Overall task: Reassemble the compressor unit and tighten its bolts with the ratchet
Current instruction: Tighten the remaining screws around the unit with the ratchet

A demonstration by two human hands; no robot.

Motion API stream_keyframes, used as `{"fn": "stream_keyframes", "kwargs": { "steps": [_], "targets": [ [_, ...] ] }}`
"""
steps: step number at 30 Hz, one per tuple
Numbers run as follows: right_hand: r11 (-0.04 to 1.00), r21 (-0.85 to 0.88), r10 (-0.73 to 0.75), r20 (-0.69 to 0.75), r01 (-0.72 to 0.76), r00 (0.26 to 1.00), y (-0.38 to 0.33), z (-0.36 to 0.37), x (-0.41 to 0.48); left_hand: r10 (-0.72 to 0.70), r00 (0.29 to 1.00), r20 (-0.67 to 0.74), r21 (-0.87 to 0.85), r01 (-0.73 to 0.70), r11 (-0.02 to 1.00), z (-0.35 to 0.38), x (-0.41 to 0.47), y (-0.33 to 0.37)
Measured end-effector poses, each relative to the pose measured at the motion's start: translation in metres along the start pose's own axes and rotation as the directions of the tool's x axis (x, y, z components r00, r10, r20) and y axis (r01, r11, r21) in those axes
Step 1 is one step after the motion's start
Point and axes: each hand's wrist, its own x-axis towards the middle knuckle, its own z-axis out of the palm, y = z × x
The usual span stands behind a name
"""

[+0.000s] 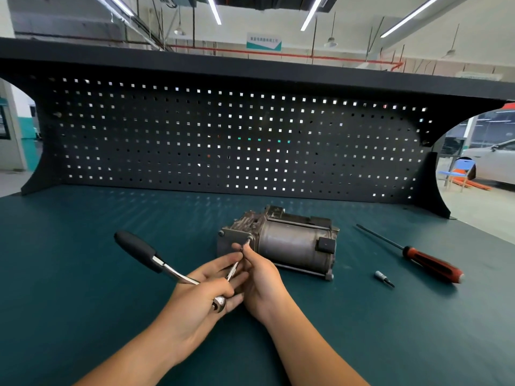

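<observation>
No text is coming through legibly. A small white sign [264, 41] with a teal lower edge is hanging high up in the hall behind the black pegboard [195, 135]; it is carrying a single line of dark characters across its white part, but they are showing too small and too blurred to be read.

Two arms showing, bare from wrist to frame edge. Left forearm [133, 349] showing at 7 o'clock, right forearm [315, 349] at 5 o'clock. Left hand [200, 291], right hand [262, 282] both showing bare, fingers looking slim. Nails too small for reading.
</observation>
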Motion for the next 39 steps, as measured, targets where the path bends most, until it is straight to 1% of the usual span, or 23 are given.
{"fn": "stream_keyframes", "kwargs": {
  "steps": [6, 9, 11, 13, 15, 16, 17, 18, 20, 22, 24, 25, 27, 29, 33, 39],
  "targets": [
    [1.0, -0.006, 0.021, -0.067, -0.022, 0.998, 0.0, 0.007, -0.001, -0.001, 1.0, -0.003, -0.039, 0.001, 0.999, 0.002, -0.001, 0.0],
    [0.999, -0.041, 0.026, -0.086, -0.029, 0.996, -0.003, 0.007, -0.002, -0.016, 1.0, -0.011, -0.018, 0.016, 1.0, 0.003, -0.002, 0.002],
    [0.996, -0.081, 0.019, -0.099, -0.027, 0.995, -0.003, 0.007, -0.002, -0.027, 1.0, 0.0, 0.045, 0.027, 0.999, 0.001, -0.004, 0.003],
    [0.995, -0.099, 0.016, -0.105, -0.026, 0.994, -0.003, 0.007, -0.002, -0.018, 1.0, 0.0, 0.162, 0.018, 0.987, -0.002, -0.006, 0.004],
    [0.996, -0.08, 0.025, -0.102, -0.034, 0.994, -0.003, 0.008, -0.002, 0.008, 1.0, -0.029, 0.264, 0.0, 0.965, -0.004, -0.008, 0.003],
    [0.997, -0.062, 0.027, -0.106, -0.034, 0.994, -0.003, 0.008, -0.002, 0.017, 0.999, -0.044, 0.273, -0.005, 0.962, -0.003, -0.009, 0.003],
    [0.998, -0.047, 0.025, -0.114, -0.03, 0.993, -0.003, 0.009, -0.002, 0.02, 0.998, -0.052, 0.245, -0.006, 0.969, -0.002, -0.01, 0.003],
    [0.999, -0.038, 0.018, -0.128, -0.023, 0.992, -0.002, 0.009, -0.001, 0.01, 0.999, -0.052, 0.182, 0.0, 0.983, 0.0, -0.011, 0.003],
    [1.0, -0.011, 0.009, -0.141, -0.011, 0.99, -0.001, 0.011, 0.0, -0.026, 0.997, -0.072, 0.005, 0.027, 1.0, 0.005, -0.012, 0.003],
    [0.999, 0.047, 0.017, -0.13, -0.011, 0.991, 0.0, 0.013, 0.0, -0.064, 0.987, -0.147, -0.189, 0.035, 0.981, 0.006, -0.009, 0.002],
    [0.998, 0.062, 0.01, -0.128, -0.002, 0.992, 0.003, 0.016, 0.001, -0.093, 0.97, -0.227, -0.329, 0.014, 0.944, 0.002, -0.006, 0.003],
    [0.998, 0.064, -0.003, -0.131, 0.011, 0.991, 0.004, 0.018, 0.001, -0.1, 0.961, -0.259, -0.368, -0.002, 0.93, -0.001, -0.005, 0.004],
    [0.997, 0.064, -0.031, -0.146, 0.041, 0.989, 0.008, 0.019, 0.003, -0.101, 0.947, -0.304, -0.38, -0.024, 0.925, -0.007, -0.001, 0.009],
    [0.997, 0.06, -0.039, -0.148, 0.049, 0.988, 0.009, 0.02, 0.004, -0.083, 0.955, -0.285, -0.341, -0.02, 0.94, -0.013, 0.003, 0.014],
    [0.996, 0.08, -0.013, -0.132, 0.024, 0.991, 0.009, 0.019, 0.005, -0.04, 0.98, -0.194, -0.132, 0.014, 0.991, -0.021, 0.008, 0.018],
    [0.997, 0.068, -0.03, -0.104, 0.037, 0.994, 0.007, 0.017, 0.003, 0.001, 1.0, -0.028, -0.063, -0.003, 0.998, -0.023, 0.008, 0.02]
  ]
}}
